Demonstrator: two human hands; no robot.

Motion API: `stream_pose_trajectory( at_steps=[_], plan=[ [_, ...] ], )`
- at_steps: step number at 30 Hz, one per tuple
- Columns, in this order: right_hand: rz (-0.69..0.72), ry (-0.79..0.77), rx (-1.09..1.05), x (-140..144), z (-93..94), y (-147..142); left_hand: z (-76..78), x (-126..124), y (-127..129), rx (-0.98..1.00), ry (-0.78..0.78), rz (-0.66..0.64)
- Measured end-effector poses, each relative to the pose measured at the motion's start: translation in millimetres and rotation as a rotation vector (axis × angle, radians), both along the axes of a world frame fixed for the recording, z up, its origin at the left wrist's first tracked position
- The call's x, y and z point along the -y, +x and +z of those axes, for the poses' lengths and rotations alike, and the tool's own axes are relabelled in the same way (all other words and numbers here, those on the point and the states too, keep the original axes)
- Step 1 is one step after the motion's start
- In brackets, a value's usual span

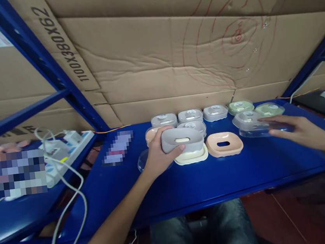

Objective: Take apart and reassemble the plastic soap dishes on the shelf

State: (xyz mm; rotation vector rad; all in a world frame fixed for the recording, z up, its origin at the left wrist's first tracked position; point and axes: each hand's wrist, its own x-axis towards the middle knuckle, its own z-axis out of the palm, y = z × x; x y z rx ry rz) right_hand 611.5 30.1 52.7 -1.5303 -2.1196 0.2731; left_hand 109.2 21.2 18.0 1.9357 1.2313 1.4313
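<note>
My left hand [156, 154] grips a grey soap-dish tray [182, 139] and holds it just above a cream tray [191, 156] on the blue shelf [187, 185]. A peach tray [224, 144] with an oval hole lies just to the right. My right hand [291, 131] holds a clear plastic lid [264, 129], blurred, over the shelf's right part. Behind them stand several lidded soap boxes, grey [164, 120] and green [240, 107]. A clear lid [141, 161] lies partly hidden under my left wrist.
A cardboard sheet [173, 58] backs the shelf. Blue rack posts [47, 64] rise at left. A white power strip [65, 146] with cables lies on the lower left shelf. My knees in jeans [201, 231] are below the shelf's front edge.
</note>
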Motion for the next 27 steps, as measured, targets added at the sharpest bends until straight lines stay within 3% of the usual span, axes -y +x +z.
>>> stream_pose_trajectory(
  at_steps=[5, 9, 14, 20, 24, 27],
  plan=[
    [-0.032, -0.172, 0.15, 16, -27.7, 32, -0.5, -1, 0, -0.007, 0.019, -0.003],
    [-0.012, -0.213, 0.313, 13, -43.5, 28, -3.4, -4, -1, -0.004, 0.036, 0.01],
    [0.055, -0.246, 0.331, 11, -45.7, 12, -6.9, -6, -2, -0.014, 0.061, 0.004],
    [-0.014, -0.162, 0.333, 8, -35.5, 13, -2.8, -4, 0, 0.005, 0.061, -0.012],
    [-0.076, 0.028, 0.336, -1, -8.2, 10, -1.4, -4, -2, 0.039, 0.005, -0.01],
    [-0.047, 0.122, 0.325, -15, 14.6, -18, -2.3, -5, -4, 0.041, -0.026, -0.001]
  ],
)
